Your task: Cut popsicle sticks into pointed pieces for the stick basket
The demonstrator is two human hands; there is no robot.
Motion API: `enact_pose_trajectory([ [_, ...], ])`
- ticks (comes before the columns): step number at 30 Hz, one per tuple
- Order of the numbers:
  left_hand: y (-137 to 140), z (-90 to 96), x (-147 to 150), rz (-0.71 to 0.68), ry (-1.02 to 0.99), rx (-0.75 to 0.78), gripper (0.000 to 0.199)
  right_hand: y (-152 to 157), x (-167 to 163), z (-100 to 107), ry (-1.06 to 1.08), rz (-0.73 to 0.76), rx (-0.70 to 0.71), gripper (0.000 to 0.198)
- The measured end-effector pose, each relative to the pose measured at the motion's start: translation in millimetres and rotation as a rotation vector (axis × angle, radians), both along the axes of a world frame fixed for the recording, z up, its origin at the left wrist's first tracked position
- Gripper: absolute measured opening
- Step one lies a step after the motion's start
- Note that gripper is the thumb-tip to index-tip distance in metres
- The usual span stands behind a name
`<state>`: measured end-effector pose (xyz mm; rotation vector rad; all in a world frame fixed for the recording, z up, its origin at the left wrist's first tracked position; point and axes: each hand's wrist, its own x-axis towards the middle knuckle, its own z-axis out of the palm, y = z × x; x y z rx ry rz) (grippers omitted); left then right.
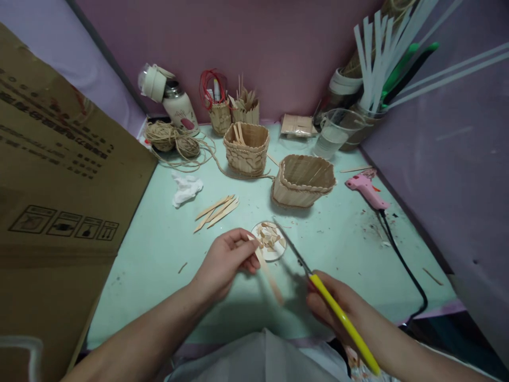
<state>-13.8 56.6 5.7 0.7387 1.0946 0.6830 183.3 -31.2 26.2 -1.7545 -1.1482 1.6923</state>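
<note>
Pinched between thumb and fingers, a flat wooden stick (269, 271) slants from the left hand (233, 259), right by the small white dish (274, 257) of wood chips (270, 237)! Across from it, the right hand (334, 300) has its fingers wrapped around yellow-handled scissors (341, 319), blades angled forward near that dish. More sticks (217, 214) lie in a loose pile on the table (153, 270), and two woven baskets (304, 183) stand beyond, a pink glue gun (366, 191) off right.
</note>
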Motion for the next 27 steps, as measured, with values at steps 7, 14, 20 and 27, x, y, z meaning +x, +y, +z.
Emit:
enact_pose_trajectory([
  [7,-6.4,6.3,3.6,-0.059,-0.053,-0.011,0.024,6.0,0.5,5.8,-0.206,-0.175,0.279,0.026],
  [14,-12.9,0.6,7.1,-0.544,-0.052,-0.051,0.019,0.0,10.6,-2.9,-0.195,-0.249,0.338,0.026],
  [20,-25.4,-0.3,21.0,-0.696,-0.048,0.007,0.019,6.5,5.1,-15.9,0.019,-0.149,0.316,0.027],
  [27,-17.1,-4.4,20.6,-0.299,0.062,0.052,0.017,6.6,12.0,-1.3,-0.096,0.063,0.215,0.031],
])
